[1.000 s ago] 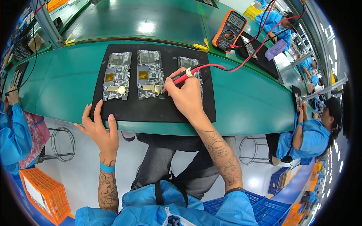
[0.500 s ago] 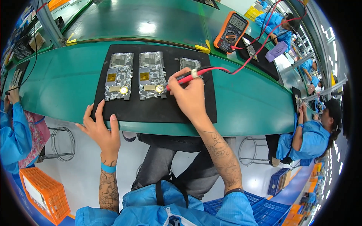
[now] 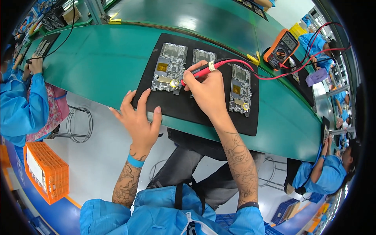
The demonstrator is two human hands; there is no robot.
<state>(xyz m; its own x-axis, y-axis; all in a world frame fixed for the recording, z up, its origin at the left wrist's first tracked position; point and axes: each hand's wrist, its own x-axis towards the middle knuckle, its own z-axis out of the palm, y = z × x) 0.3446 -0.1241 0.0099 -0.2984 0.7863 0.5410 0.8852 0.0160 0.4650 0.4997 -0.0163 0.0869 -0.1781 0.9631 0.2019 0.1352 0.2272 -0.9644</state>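
Observation:
A black mat (image 3: 188,111) on the green bench carries three circuit boards: a left board (image 3: 171,64), a middle board (image 3: 204,55) and a right board (image 3: 240,88). My right hand (image 3: 209,92) grips a red and a black test probe (image 3: 201,71) together, with their tips at the round metal coin cell (image 3: 174,83) on the left board. That hand partly hides the middle board. Fingers spread, my left hand (image 3: 139,121) rests at the mat's near left edge and holds nothing. The probe leads run toward an orange multimeter (image 3: 281,49).
Behind the mat runs a raised ledge with yellow tape (image 3: 253,59). A purple holder (image 3: 316,77) stands at the right. Co-workers in blue sit on both sides, at left (image 3: 23,105) and right (image 3: 327,172). An orange crate (image 3: 47,172) is on the floor.
My view has turned, so the bench shifts right and tilts. My right hand has moved the probes from the middle board's coin cell to the left board's. The meter's display has changed.

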